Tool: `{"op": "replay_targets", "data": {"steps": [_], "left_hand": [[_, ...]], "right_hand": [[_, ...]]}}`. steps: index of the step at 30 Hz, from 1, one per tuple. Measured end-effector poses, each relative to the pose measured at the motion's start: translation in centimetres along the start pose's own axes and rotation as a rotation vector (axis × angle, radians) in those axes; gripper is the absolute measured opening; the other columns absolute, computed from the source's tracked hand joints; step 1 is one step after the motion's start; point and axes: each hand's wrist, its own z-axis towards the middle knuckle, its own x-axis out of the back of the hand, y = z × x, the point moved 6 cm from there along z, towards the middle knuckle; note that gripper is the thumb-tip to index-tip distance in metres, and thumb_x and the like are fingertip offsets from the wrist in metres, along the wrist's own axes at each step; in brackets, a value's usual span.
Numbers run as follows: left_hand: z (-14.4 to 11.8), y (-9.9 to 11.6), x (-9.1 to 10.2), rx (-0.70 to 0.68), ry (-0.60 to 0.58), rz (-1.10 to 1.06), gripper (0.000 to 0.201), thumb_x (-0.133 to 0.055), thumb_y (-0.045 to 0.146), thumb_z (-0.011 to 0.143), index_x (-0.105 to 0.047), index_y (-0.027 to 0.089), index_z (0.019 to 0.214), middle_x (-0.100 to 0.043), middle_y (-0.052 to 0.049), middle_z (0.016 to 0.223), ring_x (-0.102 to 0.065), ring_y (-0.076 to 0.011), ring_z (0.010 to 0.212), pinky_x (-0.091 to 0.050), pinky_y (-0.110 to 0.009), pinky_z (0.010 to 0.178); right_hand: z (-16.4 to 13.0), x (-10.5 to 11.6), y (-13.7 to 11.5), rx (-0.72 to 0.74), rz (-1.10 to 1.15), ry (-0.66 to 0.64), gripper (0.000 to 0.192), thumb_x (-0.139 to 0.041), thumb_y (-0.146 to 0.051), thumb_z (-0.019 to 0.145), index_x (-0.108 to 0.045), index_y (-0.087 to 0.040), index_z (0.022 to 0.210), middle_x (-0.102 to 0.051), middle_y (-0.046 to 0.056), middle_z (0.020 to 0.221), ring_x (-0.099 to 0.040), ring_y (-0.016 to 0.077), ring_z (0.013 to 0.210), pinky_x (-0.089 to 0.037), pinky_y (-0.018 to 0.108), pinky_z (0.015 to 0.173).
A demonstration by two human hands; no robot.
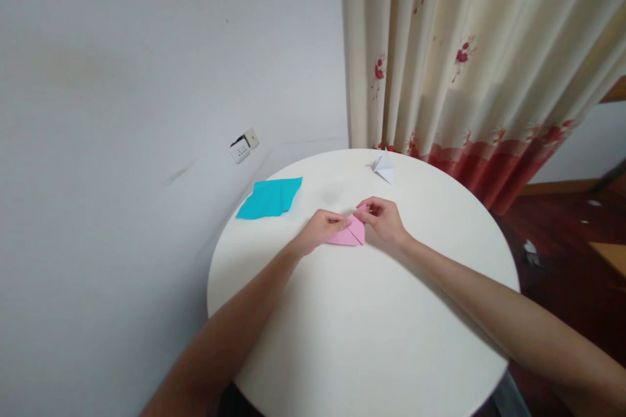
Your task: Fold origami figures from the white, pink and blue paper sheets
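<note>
Pink paper (348, 234) flat on round white table (372, 339), slightly past table centre, toward 12 o'clock from the wearer. Partly folded, triangular flaps visible, crease running up the middle.

Left hand (320, 229) at 9 o'clock of the paper, palm down, fingers curled together and pressing the paper's left edge; fingertips (342, 224) touching pink surface. Not lifting it.

Right hand (384, 221) at 3 o'clock of the paper, fingers bent inward, thumb and forefinger pinched on the upper right corner flap near 1 o'clock. Corner raised a little off the table; rest of sheet lying flat. Exact fold under the fingers hidden.

Both forearms entering from 6 o'clock, left from lower left, right from lower right, resting low over the tabletop.

Teal paper (270, 199) at 10 o'clock of the pink paper, well apart, near the table's left rim, flat, seemingly more than one sheet stacked, edges slightly offset.

White folded figure (384, 167) at 1 o'clock, near the far rim, standing with a pointed tip up. Too small to tell the shape.

Curtain (469, 52) behind table at 1 o'clock, cream with red flowers and red hem. Wall (147, 78) at 10 o'clock, with socket (243, 145) just beyond the rim.
</note>
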Motion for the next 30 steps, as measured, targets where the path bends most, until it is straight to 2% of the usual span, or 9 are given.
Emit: {"op": "replay_targets", "data": {"steps": [3,6,8,14,17,21,24,26,30], "left_hand": [[0.2,0.0,0.2,-0.02,0.089,-0.064,0.041,-0.069,0.051,0.077,-0.078,0.012,0.088,-0.07,-0.004,0.072,-0.056,-0.0158,0.065,-0.037,-0.025,0.058],[0.2,-0.1,0.8,-0.051,0.244,-0.121,0.036,-0.072,0.048,0.075,-0.079,0.014,0.087,-0.074,-0.006,0.084,-0.06,-0.0173,0.074,-0.043,-0.026,0.068],[0.2,-0.1,1.1,-0.052,0.296,-0.142,0.036,-0.074,0.047,0.073,-0.078,0.014,0.084,-0.074,-0.007,0.086,-0.061,-0.0175,0.075,-0.044,-0.027,0.07],[0.1,-0.4,0.0,0.04,0.143,-0.165,0.043,-0.073,0.054,0.07,-0.076,0.012,0.078,-0.069,-0.004,0.069,-0.058,-0.0156,0.061,-0.039,-0.025,0.055],[0.1,-0.4,-0.1,0.021,0.135,-0.168,0.041,-0.074,0.053,0.07,-0.075,0.012,0.076,-0.068,-0.004,0.068,-0.057,-0.0146,0.059,-0.037,-0.024,0.054],[0.3,-0.6,-0.1,-0.018,0.147,-0.237,0.038,-0.072,0.051,0.075,-0.075,0.013,0.078,-0.069,-0.005,0.073,-0.059,-0.0153,0.065,-0.041,-0.025,0.061],[0.5,-0.9,0.1,-0.015,0.139,-0.319,0.041,-0.071,0.049,0.077,-0.076,0.012,0.094,-0.071,-0.006,0.079,-0.061,-0.0159,0.071,-0.043,-0.026,0.067],[0.5,-0.9,0.0,-0.013,0.116,-0.377,0.042,-0.071,0.047,0.078,-0.074,0.012,0.103,-0.07,-0.006,0.08,-0.06,-0.0151,0.072,-0.043,-0.026,0.069],[0.4,-0.5,-0.2,-0.027,0.037,-0.532,0.038,-0.071,0.045,0.08,-0.073,0.014,0.102,-0.068,-0.006,0.087,-0.06,-0.015,0.077,-0.044,-0.026,0.072]], "right_hand": [[-0.3,-0.7,0.4,-0.077,0.049,-0.049,0.036,-0.078,-0.047,0.067,-0.066,-0.016,0.083,-0.059,-0.001,0.063,-0.05,0.0123,0.057,-0.039,0.026,0.055],[-0.8,-1.6,1.2,-0.184,-0.034,-0.19,0.042,-0.071,-0.056,0.07,-0.06,-0.016,0.065,-0.05,-0.003,0.054,-0.04,0.0093,0.05,-0.029,0.024,0.049],[-1.0,-1.8,1.4,-0.208,-0.118,-0.24,0.048,-0.067,-0.06,0.071,-0.055,-0.016,0.057,-0.046,-0.004,0.051,-0.035,0.0084,0.049,-0.024,0.024,0.048],[-0.8,-1.6,0.9,-0.158,-0.18,-0.188,0.048,-0.06,-0.061,0.075,-0.057,-0.016,0.059,-0.049,-0.002,0.053,-0.036,0.0095,0.05,-0.024,0.025,0.049],[-0.8,-1.6,0.8,-0.133,-0.188,-0.171,0.048,-0.056,-0.061,0.078,-0.054,-0.017,0.059,-0.05,-0.001,0.054,-0.039,0.0104,0.051,-0.027,0.025,0.049],[-1.1,-2.2,0.9,-0.104,-0.222,-0.278,0.05,-0.055,-0.062,0.08,-0.049,-0.018,0.058,-0.043,-0.003,0.053,-0.033,0.0094,0.052,-0.023,0.025,0.049],[-1.6,-2.7,0.8,-0.095,-0.211,-0.377,0.051,-0.055,-0.062,0.082,-0.049,-0.017,0.06,-0.039,-0.004,0.055,-0.03,0.0089,0.053,-0.022,0.025,0.049],[-1.7,-2.9,0.8,-0.101,-0.197,-0.407,0.051,-0.054,-0.063,0.082,-0.049,-0.017,0.06,-0.038,-0.004,0.056,-0.03,0.0089,0.054,-0.021,0.025,0.05],[-1.9,-3.0,0.7,-0.122,-0.155,-0.425,0.052,-0.056,-0.064,0.081,-0.05,-0.016,0.06,-0.035,-0.005,0.056,-0.028,0.0086,0.053,-0.019,0.025,0.05]]}}
